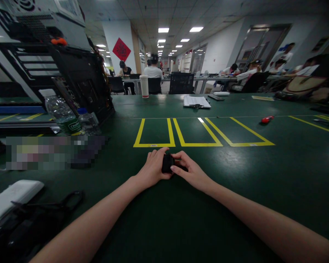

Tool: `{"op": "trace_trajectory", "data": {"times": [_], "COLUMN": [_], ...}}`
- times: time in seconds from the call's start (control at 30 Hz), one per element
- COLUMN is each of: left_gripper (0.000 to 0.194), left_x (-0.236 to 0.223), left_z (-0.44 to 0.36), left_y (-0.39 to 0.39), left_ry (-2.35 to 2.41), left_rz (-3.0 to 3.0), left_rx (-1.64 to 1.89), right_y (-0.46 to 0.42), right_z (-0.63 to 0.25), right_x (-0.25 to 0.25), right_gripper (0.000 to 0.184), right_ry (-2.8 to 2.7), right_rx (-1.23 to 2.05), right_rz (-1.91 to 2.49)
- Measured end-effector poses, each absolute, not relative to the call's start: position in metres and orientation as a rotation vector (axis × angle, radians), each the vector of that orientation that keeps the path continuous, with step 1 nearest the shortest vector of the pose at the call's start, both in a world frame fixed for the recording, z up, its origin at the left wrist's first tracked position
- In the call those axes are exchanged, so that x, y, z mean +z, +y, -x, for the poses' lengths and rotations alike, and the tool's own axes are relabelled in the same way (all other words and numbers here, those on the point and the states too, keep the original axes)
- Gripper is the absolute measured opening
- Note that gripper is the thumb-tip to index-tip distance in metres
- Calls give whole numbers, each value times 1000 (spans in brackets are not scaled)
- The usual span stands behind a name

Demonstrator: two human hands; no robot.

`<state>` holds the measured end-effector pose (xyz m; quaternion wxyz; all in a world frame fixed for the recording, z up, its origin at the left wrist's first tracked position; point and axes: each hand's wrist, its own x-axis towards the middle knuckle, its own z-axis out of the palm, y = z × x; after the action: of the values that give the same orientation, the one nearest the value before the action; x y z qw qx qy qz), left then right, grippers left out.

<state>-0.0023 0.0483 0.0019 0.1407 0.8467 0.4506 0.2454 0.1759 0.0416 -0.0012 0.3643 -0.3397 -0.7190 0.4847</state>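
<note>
A small black block-like object [167,163] is between my two hands, low over the green table; its exact kind does not show. My left hand [152,167] wraps round its left side, the thumb below and the fingers behind it. From the right, the thumb and fingers of my right hand [190,170] pinch its right edge. Part of the object is covered by the fingers. Just beyond the hands, yellow tape outlines [153,145] mark the table top [164,226].
At left stand a water bottle [61,113] and an opened computer case [84,80]. Nearer lie a white power strip [19,197] and black cables [41,219]. Farther back are a white tumbler [144,87] and a clipboard [196,102]; a red object [267,119] lies at right. People sit beyond.
</note>
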Motion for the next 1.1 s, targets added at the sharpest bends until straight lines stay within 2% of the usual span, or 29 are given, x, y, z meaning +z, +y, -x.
{"op": "trace_trajectory", "data": {"times": [0.13,0.3,0.67,0.87,1.1], "left_gripper": [72,73,72,73,72], "left_x": [1,1,4,3,5], "left_z": [3,2,0,1,0], "left_y": [49,48,48,48,48], "left_ry": [1288,1311,1335,1331,1330], "left_rz": [-2445,-2428,-2434,-2426,-2423], "left_rx": [717,717,704,684,673], "right_y": [44,46,44,45,45], "right_z": [-175,-175,-176,-175,-176], "right_x": [-4,-5,-4,-3,-4], "right_gripper": [14,25,15,29,18], "right_ry": [-1789,-1788,-1789,-1800,-1826], "right_rx": [1266,1242,1246,1239,1247], "right_rz": [881,988,842,968,829]}}
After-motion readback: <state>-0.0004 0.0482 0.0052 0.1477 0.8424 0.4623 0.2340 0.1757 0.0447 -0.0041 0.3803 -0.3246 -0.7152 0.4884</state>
